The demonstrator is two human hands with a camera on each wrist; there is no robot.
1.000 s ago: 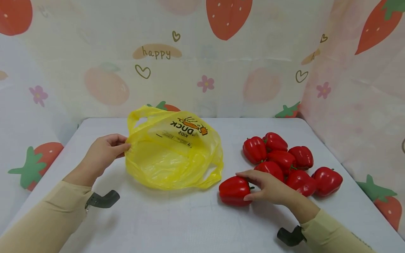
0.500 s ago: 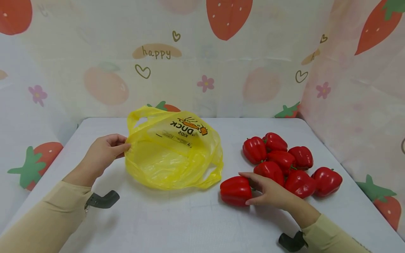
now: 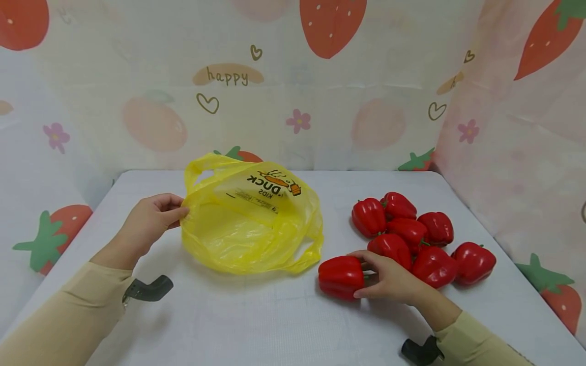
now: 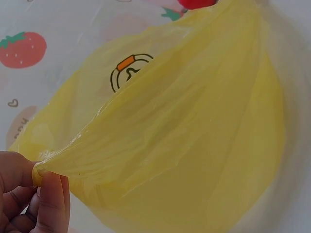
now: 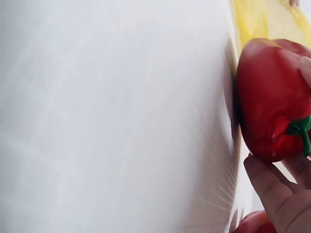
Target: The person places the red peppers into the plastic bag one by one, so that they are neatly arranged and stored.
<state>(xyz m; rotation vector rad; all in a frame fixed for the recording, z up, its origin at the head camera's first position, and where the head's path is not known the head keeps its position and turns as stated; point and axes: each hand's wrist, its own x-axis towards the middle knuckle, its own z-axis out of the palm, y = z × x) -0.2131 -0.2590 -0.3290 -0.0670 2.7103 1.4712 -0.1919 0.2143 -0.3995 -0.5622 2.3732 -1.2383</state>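
My left hand (image 3: pixel 153 221) pinches the rim of a yellow plastic bag (image 3: pixel 238 236) between thumb and fingers. The bag lies on its side on the table, its mouth spread toward me and its printed side at the back. In the left wrist view, the gathered edge of the film (image 4: pixel 46 167) sits between the fingertips. To the right of the bag a red bell pepper (image 3: pixel 339 277) lies on its side, green stem (image 5: pixel 301 127) toward my palm. My right hand (image 3: pixel 389 278) holds this pepper around its stem end, thumb on the near side and fingers on the far side.
Several more red bell peppers (image 3: pixel 407 231) are clustered at the right of the white table (image 3: pixel 256 325). Printed cloth walls (image 3: pixel 320 91) stand behind the table and at both sides. A dark bracket (image 3: pixel 148 288) projects from the left sleeve.
My right hand's fingers have drawn back slightly toward the pepper's stem end, and the pepper has shifted a little to the right. The left hand and the bag stay as they were.
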